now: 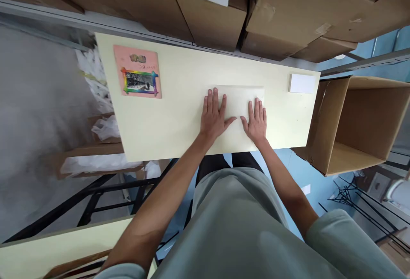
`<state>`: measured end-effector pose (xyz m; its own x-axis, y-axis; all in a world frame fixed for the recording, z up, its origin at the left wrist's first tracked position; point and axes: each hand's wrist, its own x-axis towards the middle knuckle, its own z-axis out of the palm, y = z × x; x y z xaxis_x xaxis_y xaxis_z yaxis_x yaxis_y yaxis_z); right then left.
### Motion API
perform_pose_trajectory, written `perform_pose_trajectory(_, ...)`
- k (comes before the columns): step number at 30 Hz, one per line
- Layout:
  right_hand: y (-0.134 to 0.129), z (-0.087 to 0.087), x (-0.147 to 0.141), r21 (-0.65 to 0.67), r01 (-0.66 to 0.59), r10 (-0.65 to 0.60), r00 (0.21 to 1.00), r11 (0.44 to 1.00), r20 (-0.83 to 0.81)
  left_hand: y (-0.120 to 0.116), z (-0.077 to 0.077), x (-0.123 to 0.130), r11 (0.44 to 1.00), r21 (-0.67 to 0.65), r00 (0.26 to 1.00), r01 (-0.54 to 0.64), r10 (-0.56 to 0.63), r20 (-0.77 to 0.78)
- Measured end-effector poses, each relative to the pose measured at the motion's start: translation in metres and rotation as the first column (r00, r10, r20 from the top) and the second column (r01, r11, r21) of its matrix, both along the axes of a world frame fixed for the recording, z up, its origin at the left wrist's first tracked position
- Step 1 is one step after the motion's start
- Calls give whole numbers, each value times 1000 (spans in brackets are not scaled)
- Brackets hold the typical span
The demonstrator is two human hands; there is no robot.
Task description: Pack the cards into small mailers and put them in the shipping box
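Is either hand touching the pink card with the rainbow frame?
No, the left hand and right hand lie on the pale flat rectangle, apart from the pink card.

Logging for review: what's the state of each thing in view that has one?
Left hand: open, palm down
Right hand: open, palm down
Pale piece: lying flat under both hands
Pink picture card: lying flat, picture up
Small white block: lying flat
Cardboard box at right: open, inside showing

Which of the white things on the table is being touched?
The larger one, with left hand and right hand on it; the smaller one lies apart, further right.
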<state>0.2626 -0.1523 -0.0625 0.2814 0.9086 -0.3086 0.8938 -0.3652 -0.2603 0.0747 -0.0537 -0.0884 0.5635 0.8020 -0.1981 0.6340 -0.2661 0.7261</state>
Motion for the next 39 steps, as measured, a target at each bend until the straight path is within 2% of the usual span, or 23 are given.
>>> perform_pose_trajectory(3, 0, 8, -9, 51, 49, -49, 999, 998, 4, 7, 9, -4, 996, 26, 996, 88, -87, -18)
perform_pose_trajectory(6, 14, 23, -40, 163, 116, -111, 993, 980, -39, 26, 23, -34, 993, 71, 995, 100, -98, -22)
perform_pose_trajectory(7, 23, 28, -56, 196, 111, -99, 992, 974, -73, 35, 27, -51, 995, 91, 998, 51, -49, -26)
perform_pose_trajectory(9, 49, 38, -98, 228, 52, -14, 986, 972, -167, 57, 36, -94, 985, 123, 991, -120, 127, -49)
perform_pose_trajectory(11, 83, 44, -146, 217, -38, 102, 951, 975, -292, 81, 42, -139, 937, 139, 937, -319, 334, -100)
perform_pose_trajectory(13, 116, 44, -192, 197, -104, 180, 891, 975, -417, 103, 45, -175, 878, 148, 861, -456, 477, -176)
perform_pose_trajectory(16, 151, 36, -244, 118, -72, 121, 860, 990, -495, 130, 40, -202, 824, 125, 781, -552, 564, -270)
perform_pose_trajectory(19, 162, 23, -266, 67, 5, 29, 863, 998, -504, 148, 31, -206, 763, -3, 729, -646, 615, -300)
perform_pose_trajectory(22, 158, 14, -262, 91, 62, 2, 816, 994, -578, 149, 31, -204, 716, -178, 737, -675, 643, -210)
perform_pose_trajectory(24, 150, 14, -247, 100, 175, -69, 756, 979, -652, 136, 44, -200, 724, -234, 755, -650, 650, -88)
perform_pose_trajectory(28, 115, 35, -191, 103, 439, -235, 648, 893, -725, 82, 86, -171, 771, -317, 795, -552, 602, 80)
perform_pose_trajectory(30, 88, 52, -155, 96, 494, -280, 629, 864, -725, 50, 99, -144, 791, -394, 821, -469, 554, 135)
perform_pose_trajectory(31, 74, 59, -138, 99, 517, -302, 634, 850, -712, 36, 100, -129, 793, -434, 836, -428, 530, 143)
perform_pose_trajectory(33, 47, 68, -108, 110, 552, -348, 656, 827, -670, 12, 94, -98, 780, -494, 854, -385, 503, 129)
perform_pose_trajectory(35, 27, 65, -86, 109, 572, -393, 678, 813, -621, -4, 80, -71, 762, -515, 858, -393, 505, 92)
perform_pose_trajectory(39, 11, 35, -67, 60, 574, -463, 714, 817, -525, -19, 51, -41, 765, -460, 861, -451, 508, -1)
